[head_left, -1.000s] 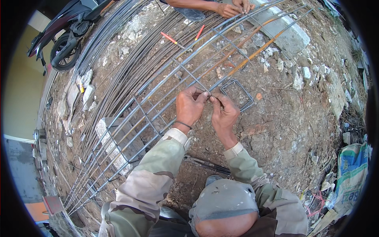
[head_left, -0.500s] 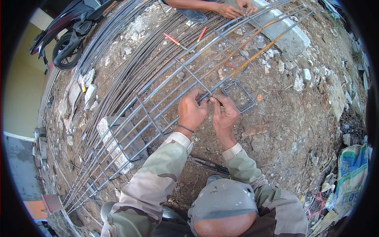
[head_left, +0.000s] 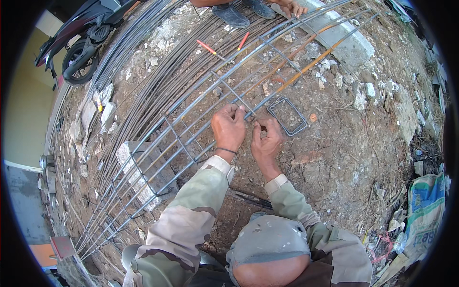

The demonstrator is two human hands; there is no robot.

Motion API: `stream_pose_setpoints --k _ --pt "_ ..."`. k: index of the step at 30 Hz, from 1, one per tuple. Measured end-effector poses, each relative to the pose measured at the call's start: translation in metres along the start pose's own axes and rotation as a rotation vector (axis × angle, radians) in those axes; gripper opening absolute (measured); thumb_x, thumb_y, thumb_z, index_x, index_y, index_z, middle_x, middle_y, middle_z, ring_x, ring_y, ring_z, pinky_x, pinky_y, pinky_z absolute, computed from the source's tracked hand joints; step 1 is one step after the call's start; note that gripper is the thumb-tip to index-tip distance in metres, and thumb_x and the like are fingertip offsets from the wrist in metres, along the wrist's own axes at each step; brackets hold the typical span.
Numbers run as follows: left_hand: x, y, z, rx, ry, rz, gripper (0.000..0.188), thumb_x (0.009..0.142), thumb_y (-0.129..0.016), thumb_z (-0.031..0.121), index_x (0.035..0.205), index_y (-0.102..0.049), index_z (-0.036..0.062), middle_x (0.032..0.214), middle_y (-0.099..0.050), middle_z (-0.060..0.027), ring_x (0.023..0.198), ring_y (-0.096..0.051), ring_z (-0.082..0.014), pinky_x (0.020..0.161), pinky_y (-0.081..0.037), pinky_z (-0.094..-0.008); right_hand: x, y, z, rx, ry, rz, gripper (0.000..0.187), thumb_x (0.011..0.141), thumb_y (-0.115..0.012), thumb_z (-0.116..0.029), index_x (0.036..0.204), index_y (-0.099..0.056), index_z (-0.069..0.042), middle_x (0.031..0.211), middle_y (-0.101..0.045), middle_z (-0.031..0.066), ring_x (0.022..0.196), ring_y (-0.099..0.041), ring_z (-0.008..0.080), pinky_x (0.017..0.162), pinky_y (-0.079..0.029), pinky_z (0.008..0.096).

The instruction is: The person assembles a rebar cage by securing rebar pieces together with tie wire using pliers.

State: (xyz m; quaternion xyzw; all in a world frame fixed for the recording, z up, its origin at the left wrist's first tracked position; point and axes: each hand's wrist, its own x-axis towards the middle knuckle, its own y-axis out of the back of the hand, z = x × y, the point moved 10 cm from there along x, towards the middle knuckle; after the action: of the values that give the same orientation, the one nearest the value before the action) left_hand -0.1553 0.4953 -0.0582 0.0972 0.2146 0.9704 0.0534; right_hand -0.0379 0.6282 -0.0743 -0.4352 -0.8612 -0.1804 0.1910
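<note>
A long cage of steel rebar (head_left: 220,125) runs diagonally from lower left to upper right, its bars joined by square stirrups. My left hand (head_left: 228,128) is at its near bar, thumb and forefinger pinched beside a stirrup crossing. Whatever they pinch is too small to make out. Just right of that crossing, slightly below the bar, my right hand (head_left: 267,143) has its fingers curled in, thumb against forefinger; anything inside is hidden. Loose square stirrups (head_left: 288,116) lie on the dirt beyond my right hand. Red-handled pincers (head_left: 221,56) rest behind the cage.
A concrete block (head_left: 141,174) sits under the cage's left part. Many loose rebars (head_left: 143,95) lie behind it. A co-worker's hand (head_left: 292,8) is at the cage's far end. Also around are a parked motorbike (head_left: 86,52), a dark long tool (head_left: 249,198) and a sack (head_left: 425,210).
My hands have drawn apart: the right one moved down and off the bar, the left shifted slightly left. The co-worker's arm pulled back, showing more of the boots.
</note>
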Motion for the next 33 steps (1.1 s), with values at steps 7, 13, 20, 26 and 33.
stream_pose_setpoints --k 7,13,20,26,33 --pt "-0.011 0.003 0.012 -0.016 -0.103 0.035 0.013 0.094 -0.073 0.008 0.089 -0.072 -0.0035 0.071 -0.072 -0.0108 0.064 -0.064 -0.0082 0.058 -0.050 -0.0267 0.014 -0.006 -0.027 -0.106 0.191 -0.030 0.012 0.086 -0.061 0.007 0.093 -0.055 0.001 0.093 -0.058 0.0189 0.083 -0.060 0.0386 0.070 -0.048 0.0465" --pt "-0.024 0.004 0.037 0.069 -0.385 -0.027 0.005 0.091 -0.072 0.003 0.093 -0.070 -0.0014 0.081 -0.074 -0.0140 0.079 -0.077 -0.0206 0.069 -0.058 -0.0311 0.016 -0.008 -0.030 -0.114 0.226 -0.071 0.013 0.087 -0.061 0.006 0.097 -0.055 0.000 0.093 -0.059 0.0190 0.083 -0.060 0.0403 0.069 -0.048 0.0479" --pt "-0.028 0.011 0.039 0.040 -0.360 -0.103 0.036 0.088 -0.068 -0.001 0.123 -0.061 0.0035 0.102 -0.077 -0.0180 0.098 -0.076 -0.0330 0.082 -0.059 -0.0380 0.019 -0.004 -0.044 0.108 0.071 -0.125 0.024 0.086 -0.070 -0.001 0.109 -0.064 0.002 0.093 -0.062 0.0166 0.080 -0.065 0.0335 0.068 -0.052 0.0414" --pt "-0.023 0.004 0.036 0.141 -0.296 -0.167 0.043 0.087 -0.070 0.006 0.129 -0.058 0.0050 0.104 -0.077 -0.0179 0.094 -0.076 -0.0336 0.082 -0.059 -0.0375 0.030 -0.003 -0.045 -0.027 0.117 -0.154 0.012 0.084 -0.076 -0.004 0.095 -0.073 0.001 0.087 -0.068 0.0129 0.076 -0.069 0.0263 0.068 -0.055 0.0371" --pt "-0.021 0.007 0.033 0.099 -0.346 -0.167 0.059 0.086 -0.074 0.006 0.139 -0.049 0.0035 0.107 -0.077 -0.0186 0.094 -0.077 -0.0322 0.081 -0.060 -0.0378 0.011 -0.007 0.023 0.474 -0.295 -0.194 0.009 0.095 -0.069 0.003 0.103 -0.073 0.003 0.104 -0.074 0.0088 0.093 -0.070 0.0143 0.086 -0.056 0.0289"
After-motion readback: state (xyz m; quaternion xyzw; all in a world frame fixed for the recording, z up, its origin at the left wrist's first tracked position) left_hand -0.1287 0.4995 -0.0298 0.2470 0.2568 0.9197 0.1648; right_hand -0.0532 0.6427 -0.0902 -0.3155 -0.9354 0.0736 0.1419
